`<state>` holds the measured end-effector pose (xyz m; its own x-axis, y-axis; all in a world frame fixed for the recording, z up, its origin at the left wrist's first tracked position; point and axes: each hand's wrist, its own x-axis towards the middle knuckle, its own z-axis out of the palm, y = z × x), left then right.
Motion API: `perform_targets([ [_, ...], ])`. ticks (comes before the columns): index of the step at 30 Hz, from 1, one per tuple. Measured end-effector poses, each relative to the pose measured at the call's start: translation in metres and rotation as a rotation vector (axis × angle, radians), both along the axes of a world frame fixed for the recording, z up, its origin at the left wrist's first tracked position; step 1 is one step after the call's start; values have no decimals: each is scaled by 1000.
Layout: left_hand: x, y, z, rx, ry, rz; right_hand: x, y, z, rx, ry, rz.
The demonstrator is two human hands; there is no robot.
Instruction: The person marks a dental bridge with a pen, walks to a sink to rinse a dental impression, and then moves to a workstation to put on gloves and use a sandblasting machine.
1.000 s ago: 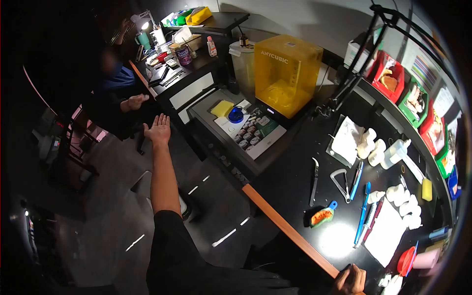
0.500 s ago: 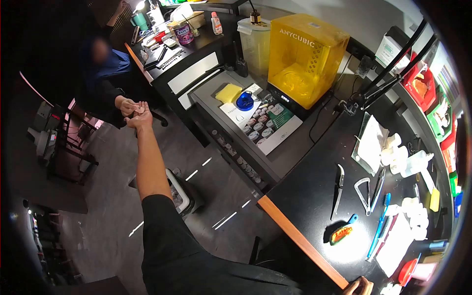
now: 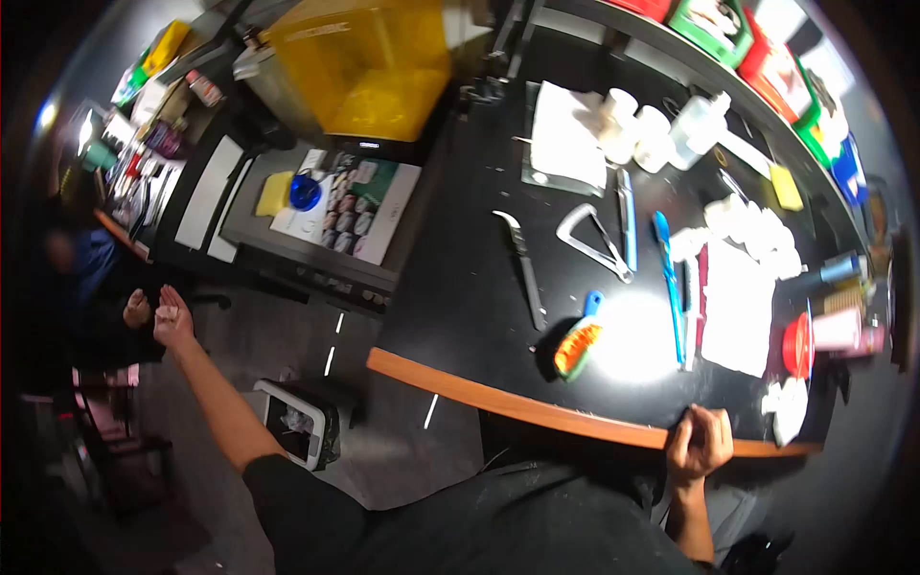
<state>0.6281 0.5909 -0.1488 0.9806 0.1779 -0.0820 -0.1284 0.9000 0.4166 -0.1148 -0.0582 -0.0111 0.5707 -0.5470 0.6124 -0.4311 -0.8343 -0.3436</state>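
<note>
Looks out from the head of the person at work, facing forward and down in a single wide view. Takes in the wearer's own dark shirt (image 3: 537,517) along the bottom, nearest of all, and the desk (image 3: 450,287) close ahead, seen from above. Slants the desk's wooden edge (image 3: 517,402) down toward the right. Covers the right grip (image 3: 700,443) low and near, the left grip (image 3: 170,316) farther out, and beyond, dimly, another person (image 3: 91,264). Crops the yellow cover (image 3: 369,67) at the top. Bows straight lines and darkens toward the rim.
</note>
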Motion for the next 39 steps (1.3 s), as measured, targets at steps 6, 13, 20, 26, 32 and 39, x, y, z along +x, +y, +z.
perform_targets([
  [6,-126,-129,47,13,3,-227,-1,-1,2,-36,-24,20],
  [13,-372,-323,147,-100,-177,-772,-6,-5,8,159,-160,183],
  [20,-541,-479,166,-120,103,-1096,22,7,39,370,-199,597],
  [26,-607,-533,162,-23,63,-1135,36,14,43,427,-288,539],
  [32,-649,-551,152,131,-158,-1016,32,4,26,505,-301,444],
  [39,-663,-549,141,474,-468,-962,9,-11,31,690,-281,464],
])
